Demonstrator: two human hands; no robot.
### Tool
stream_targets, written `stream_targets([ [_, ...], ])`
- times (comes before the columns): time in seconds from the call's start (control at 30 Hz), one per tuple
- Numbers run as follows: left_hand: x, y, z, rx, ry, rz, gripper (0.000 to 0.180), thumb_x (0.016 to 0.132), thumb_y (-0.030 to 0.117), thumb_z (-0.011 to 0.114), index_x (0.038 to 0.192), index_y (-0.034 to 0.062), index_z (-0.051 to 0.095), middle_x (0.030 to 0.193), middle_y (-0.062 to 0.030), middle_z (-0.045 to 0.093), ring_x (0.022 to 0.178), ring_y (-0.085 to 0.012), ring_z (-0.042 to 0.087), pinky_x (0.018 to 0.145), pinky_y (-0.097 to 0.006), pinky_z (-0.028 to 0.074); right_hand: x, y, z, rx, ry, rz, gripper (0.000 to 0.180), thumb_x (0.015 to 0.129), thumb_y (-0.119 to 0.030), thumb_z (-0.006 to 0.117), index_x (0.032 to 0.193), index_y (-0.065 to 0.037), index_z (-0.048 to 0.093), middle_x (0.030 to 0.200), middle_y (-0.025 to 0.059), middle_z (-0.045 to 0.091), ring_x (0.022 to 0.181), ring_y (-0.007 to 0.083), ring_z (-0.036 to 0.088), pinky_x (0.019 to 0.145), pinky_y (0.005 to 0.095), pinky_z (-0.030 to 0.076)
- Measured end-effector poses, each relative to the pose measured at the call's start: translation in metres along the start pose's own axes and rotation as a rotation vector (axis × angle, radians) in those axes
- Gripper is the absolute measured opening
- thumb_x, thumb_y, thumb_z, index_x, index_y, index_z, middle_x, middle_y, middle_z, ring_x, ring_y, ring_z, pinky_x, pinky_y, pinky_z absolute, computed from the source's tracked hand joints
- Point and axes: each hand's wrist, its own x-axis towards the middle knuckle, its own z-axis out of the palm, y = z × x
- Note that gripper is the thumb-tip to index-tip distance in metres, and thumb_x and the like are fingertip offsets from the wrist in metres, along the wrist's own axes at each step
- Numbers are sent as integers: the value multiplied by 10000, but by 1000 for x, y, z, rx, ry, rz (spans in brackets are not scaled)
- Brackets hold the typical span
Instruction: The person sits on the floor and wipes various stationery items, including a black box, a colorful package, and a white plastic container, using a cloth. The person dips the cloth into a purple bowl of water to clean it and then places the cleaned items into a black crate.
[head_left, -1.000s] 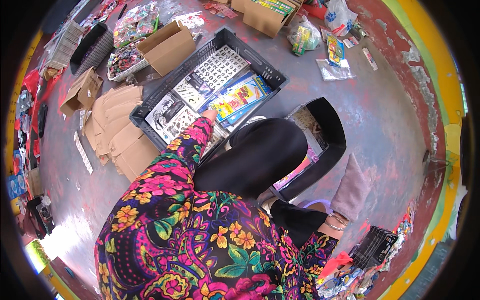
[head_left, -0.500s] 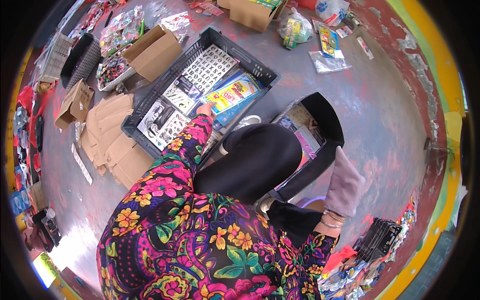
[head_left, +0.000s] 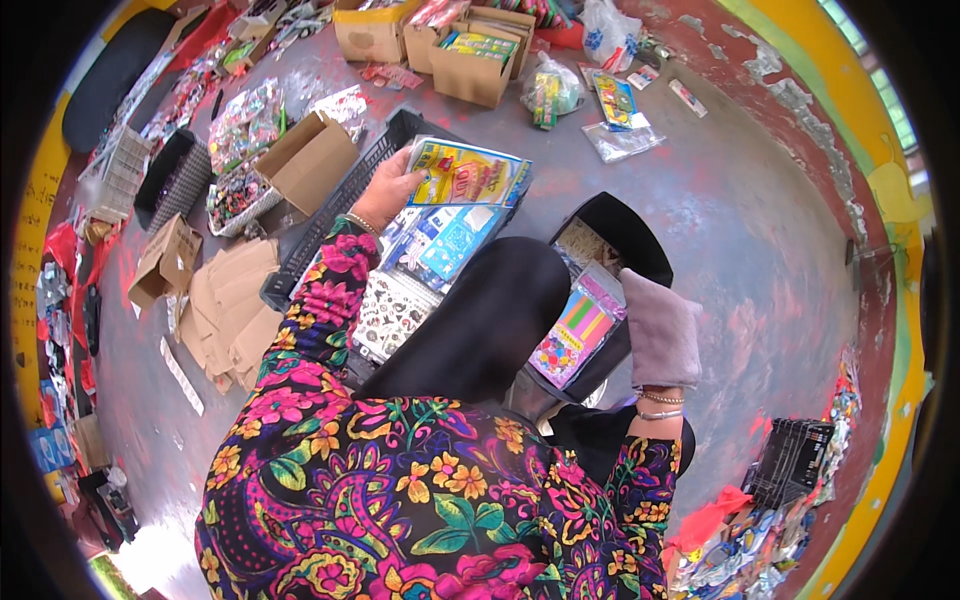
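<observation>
My left hand point(head_left: 392, 187) grips the left edge of a flat yellow-and-blue packet point(head_left: 470, 176) and holds it raised over the dark plastic crate point(head_left: 322, 222). Below the packet in the crate lie blue-and-white sheets point(head_left: 436, 246) and a sheet with small black prints point(head_left: 397, 315). A mauve cloth point(head_left: 662, 330) covers my right hand, so its fingers are hidden; bracelets show at the wrist. Beside that hand stands a black open box point(head_left: 632, 232), with a colourful striped packet point(head_left: 578, 325) sticking out of it. My bent leg hides part of the crate.
Flattened cardboard point(head_left: 232, 305) and an open carton point(head_left: 308, 165) lie left of the crate. More cartons point(head_left: 470, 78) stand at the far side. A plastic bag point(head_left: 552, 88) and clear sleeves point(head_left: 622, 140) rest on the floor. At the lower right there is a black crate point(head_left: 790, 462) near piled packets.
My left hand has lifted the yellow-and-blue packet out of the crate. The cloth-covered right hand has moved slightly up and left, nearer the black box. The view has shifted.
</observation>
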Motion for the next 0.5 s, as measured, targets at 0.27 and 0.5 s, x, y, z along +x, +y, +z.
stream_targets([
  [0.27, 6, 154, 101, 193, -552, 72, 406, 813, 34, 529, 1205, -31, 443, 1059, -52, 563, 970, -109, 511, 863, -244, 412, 61, -36, -92, -113, 21, 143, 371, 796, -48, 461, 1166, -25, 471, 1084, 95, 570, 1007, 215, 548, 860, 270, 408],
  [0.5, 23, 164, 210, 381, -938, -67, 482, 789, 51, 591, 1240, -11, 434, 1078, -49, 571, 974, -107, 531, 843, -237, 442, 25, -49, -87, 1316, 146, 429, 333, 882, -210, 460, 1135, 4, 491, 943, 191, 591, 943, 303, 554, 871, 335, 407],
])
